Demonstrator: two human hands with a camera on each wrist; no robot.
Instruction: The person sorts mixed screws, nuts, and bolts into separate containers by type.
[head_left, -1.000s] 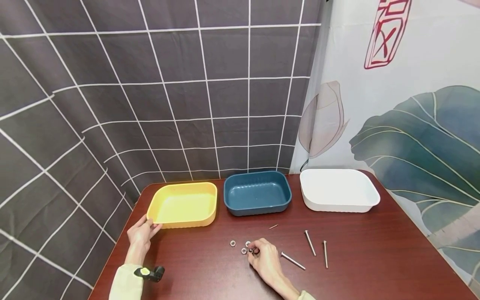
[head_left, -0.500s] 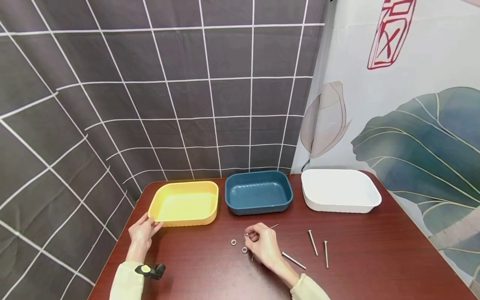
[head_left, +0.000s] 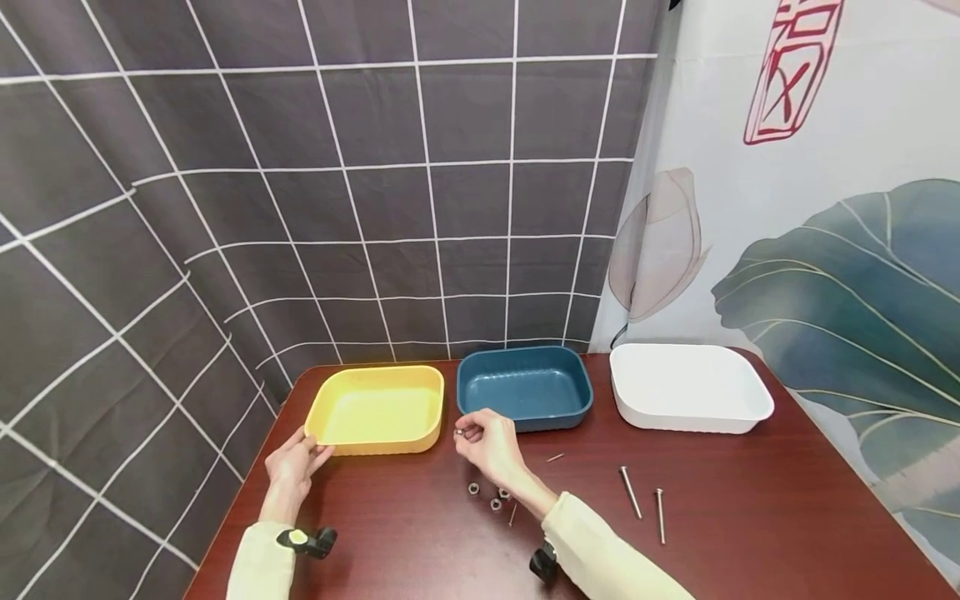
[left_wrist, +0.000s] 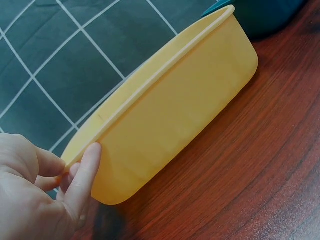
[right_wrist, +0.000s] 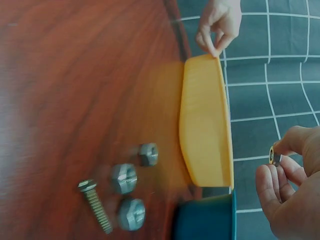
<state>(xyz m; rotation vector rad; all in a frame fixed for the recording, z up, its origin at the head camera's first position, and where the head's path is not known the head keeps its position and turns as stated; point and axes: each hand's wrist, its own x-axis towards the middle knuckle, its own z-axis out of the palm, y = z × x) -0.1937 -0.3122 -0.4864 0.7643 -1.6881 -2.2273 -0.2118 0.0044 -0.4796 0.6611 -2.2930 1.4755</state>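
Note:
My left hand (head_left: pixel 288 468) pinches the near left corner of the yellow tray (left_wrist: pixel 165 125) by its rim, thumb and fingers on either side of the wall. My right hand (head_left: pixel 492 450) is raised over the table, just in front of the blue tray (head_left: pixel 525 419) and right of the yellow one. Between its thumb and fingertips it holds a small metal hex nut (right_wrist: pixel 275 156). Below that hand, three nuts lie close together, among them a nut (right_wrist: pixel 132 214) beside a short screw (right_wrist: pixel 96 206). The yellow tray shows nothing inside.
A white tray (head_left: pixel 692 419) stands at the back right. Two long bolts, a left bolt (head_left: pixel 631 492) and a right bolt (head_left: pixel 661 517), lie on the right of the red-brown table (head_left: pixel 405 533). Another short screw (head_left: pixel 555 457) lies in front of the blue tray.
My right hand has lifted a nut from the group and carried it up and left toward the trays. Its forearm now covers the third long bolt. My left hand stays on the yellow tray.

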